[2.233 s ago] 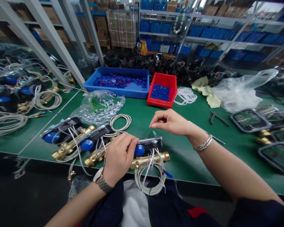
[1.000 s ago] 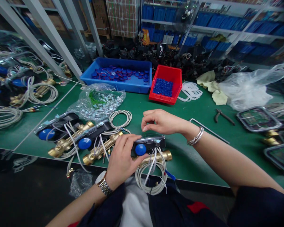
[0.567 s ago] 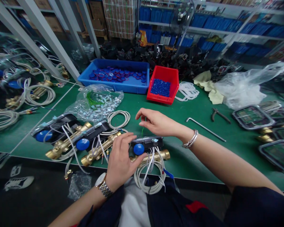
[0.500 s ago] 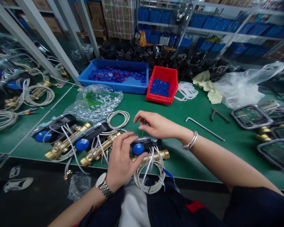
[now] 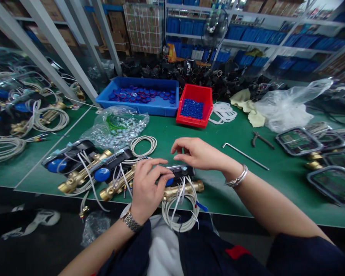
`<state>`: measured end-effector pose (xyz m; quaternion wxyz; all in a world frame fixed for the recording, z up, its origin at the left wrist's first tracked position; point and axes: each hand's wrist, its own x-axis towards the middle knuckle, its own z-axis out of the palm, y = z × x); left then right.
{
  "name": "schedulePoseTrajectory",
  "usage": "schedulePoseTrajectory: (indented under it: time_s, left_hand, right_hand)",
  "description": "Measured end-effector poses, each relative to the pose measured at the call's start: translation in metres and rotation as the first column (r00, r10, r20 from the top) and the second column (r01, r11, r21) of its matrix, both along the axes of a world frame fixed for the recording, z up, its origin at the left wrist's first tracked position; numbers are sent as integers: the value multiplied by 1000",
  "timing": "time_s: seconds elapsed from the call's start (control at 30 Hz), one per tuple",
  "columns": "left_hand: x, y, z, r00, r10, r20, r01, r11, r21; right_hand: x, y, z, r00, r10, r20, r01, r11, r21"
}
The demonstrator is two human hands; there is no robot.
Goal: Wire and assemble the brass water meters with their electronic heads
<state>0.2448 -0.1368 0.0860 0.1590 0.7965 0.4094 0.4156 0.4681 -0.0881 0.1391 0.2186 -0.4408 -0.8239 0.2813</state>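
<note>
My left hand (image 5: 149, 184) is over the left end of a meter unit, thumb and fingertips brought together; anything between them is too small to make out. That unit has a black housing (image 5: 186, 172), a blue round cap (image 5: 169, 182) partly behind my thumb, and a brass pipe body (image 5: 199, 186). A coil of whitish cable (image 5: 179, 229) hangs from it over the table edge. Just above the housing, my right hand (image 5: 197, 153) has its fingers curled with thumb near forefinger. What it pinches, if anything, does not show.
Two similar brass units (image 5: 71, 182) lie to the left. Behind stand a clear bag of small parts (image 5: 117, 126), a blue bin (image 5: 149, 109) of discs and a red bin (image 5: 194, 122) of blue pieces. A hex key (image 5: 245, 156) and pliers (image 5: 263, 140) lie right.
My left thumb and fingers have closed toward each other, partly covering the blue cap. My right hand has shifted slightly right. The view has tilted a little.
</note>
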Motion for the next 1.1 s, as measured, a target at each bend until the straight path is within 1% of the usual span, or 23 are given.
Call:
schedulePoseTrajectory:
  time_s: [0.07, 0.1, 0.17, 0.2, 0.23, 0.3, 0.37, 0.43, 0.53, 0.57, 0.63, 0.77, 0.93, 1.1]
  left_hand:
    - [-3, 1, 5, 995, -80, 56, 84, 994, -68]
    - [-5, 0, 7, 989, -118, 89, 128, 985, -112]
    - [-8, -2, 11, 972, -173, 159, 205, 955, -214]
    - [-9, -4, 14, 964, -189, 189, 235, 935, -266]
    - [-10, -6, 16, 958, -194, 212, 255, 914, -316]
    - [-10, -10, 19, 954, -183, 237, 266, 882, -389]
    - [-7, -12, 23, 955, -166, 246, 260, 868, -423]
    - [-5, -12, 24, 954, -157, 254, 258, 863, -435]
    - [0, -12, 25, 957, -142, 251, 239, 878, -415]
    - [1, -12, 25, 958, -136, 251, 231, 885, -404]
    - [2, -12, 25, 958, -127, 256, 221, 896, -384]
    - [3, -14, 26, 961, -133, 242, 211, 918, -334]
    - [5, -18, 28, 977, -116, 180, 154, 964, -218]
    - [8, -19, 30, 981, -122, 150, 140, 983, -122]
  right_hand:
    - [14, -2, 5, 995, -103, -4, 103, 994, -38]
    - [20, -4, 7, 990, -132, -41, 128, 989, -73]
    - [28, -13, 8, 968, -165, -191, 138, 979, -149]
    - [30, -19, 8, 938, -186, -292, 132, 972, -195]
    - [30, -27, 6, 894, -215, -394, 121, 961, -251]
    - [26, -44, 0, 773, -292, -563, 71, 922, -381]
    - [19, -63, -9, 661, -373, -651, 8, 871, -491]
    - [11, -78, -20, 569, -461, -681, 0, 828, -560]
    - [0, -93, -33, 413, -590, -694, -2, 761, -649]
    - [-3, -96, -36, 367, -618, -696, -20, 742, -670]
    - [-8, -100, -39, 307, -645, -700, -54, 722, -690]
    - [-15, -103, -39, 258, -661, -704, -62, 716, -695]
    - [-21, -103, -34, 266, -672, -691, -66, 703, -708]
    - [-25, -103, -34, 275, -653, -706, -96, 712, -696]
